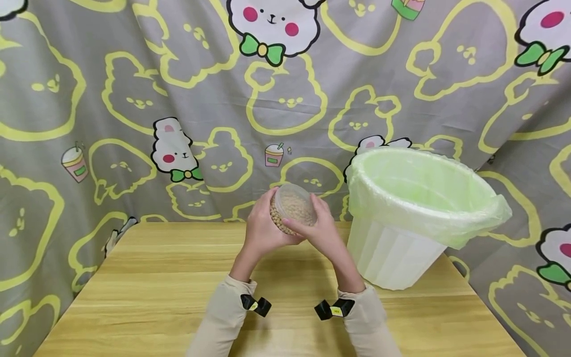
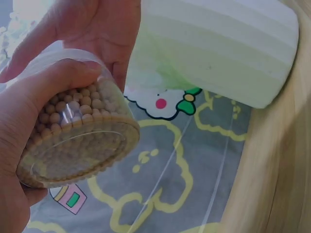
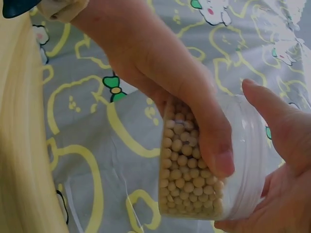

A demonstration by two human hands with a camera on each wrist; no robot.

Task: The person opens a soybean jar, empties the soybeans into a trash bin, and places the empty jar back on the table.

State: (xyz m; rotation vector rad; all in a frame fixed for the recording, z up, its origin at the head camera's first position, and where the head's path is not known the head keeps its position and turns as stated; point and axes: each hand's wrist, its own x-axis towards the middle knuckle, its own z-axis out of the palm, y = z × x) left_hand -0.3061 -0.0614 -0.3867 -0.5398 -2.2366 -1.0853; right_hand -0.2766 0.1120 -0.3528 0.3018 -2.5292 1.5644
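Observation:
A clear round plastic jar (image 1: 277, 218) of small beige beads is held above the table between both hands. My left hand (image 1: 262, 225) grips the jar's body from the left, its thumb (image 2: 73, 75) pressed along the clear side. At the other end is the translucent lid (image 1: 296, 201), tilted up towards the head camera. My right hand (image 1: 323, 230) spans the lid, thumb and fingers at opposite sides of its rim. In the right wrist view the beads (image 3: 187, 170) fill the base end, with clear space below the lid.
To the right stands a white ribbed bin (image 1: 392, 253) lined with a pale green bag (image 1: 428, 218), its mouth open. The wooden table (image 1: 169, 277) meets a grey cartoon-print curtain (image 1: 214, 109) at the back. Small black cameras (image 1: 256, 305) sit on both wrists.

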